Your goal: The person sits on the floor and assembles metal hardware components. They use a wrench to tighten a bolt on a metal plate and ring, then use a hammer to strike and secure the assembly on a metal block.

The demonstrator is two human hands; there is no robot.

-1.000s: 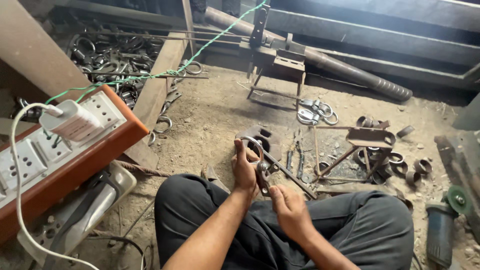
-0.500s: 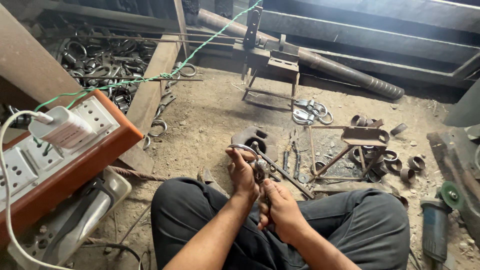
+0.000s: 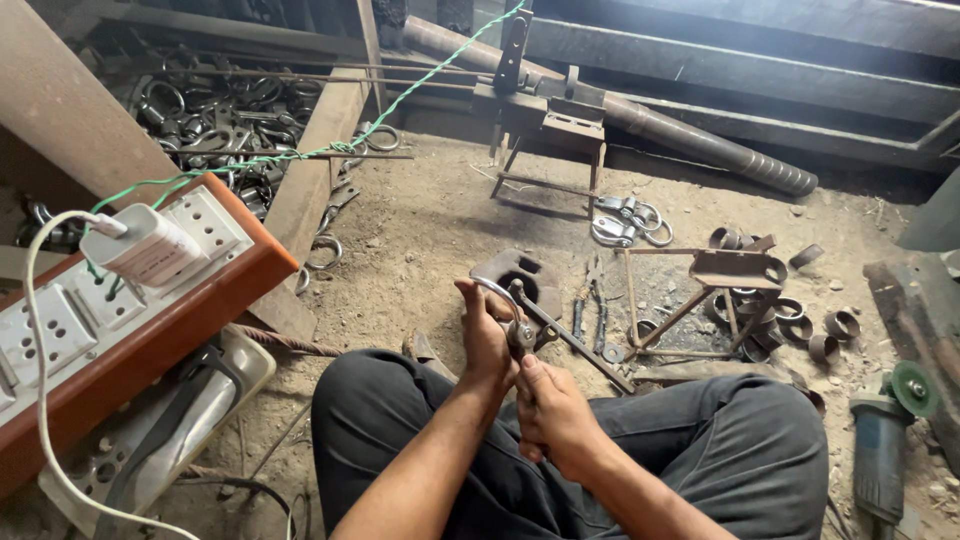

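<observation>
I sit on a dusty floor with my knees apart. My left hand [image 3: 484, 340] grips a curved metal shackle piece [image 3: 497, 293] just above my lap. My right hand [image 3: 549, 410] is closed around the handle of a tool whose head meets the shackle at a bolt [image 3: 520, 333]. A thin steel rod [image 3: 570, 340] runs from the shackle diagonally down to the right, past my right knee. Both hands touch the same assembly.
An orange power strip [image 3: 150, 300] with a white plug sits at left. A pile of metal rings [image 3: 215, 110] lies behind it. A small metal stand [image 3: 735, 275], short pipe rings [image 3: 840, 322], pliers [image 3: 595, 295], a grinder [image 3: 885, 430] and a long pipe [image 3: 700, 145] surround me.
My right hand has moved up from my lap to meet the left hand at the shackle. The view has drifted slightly, with the hands lower in frame.
</observation>
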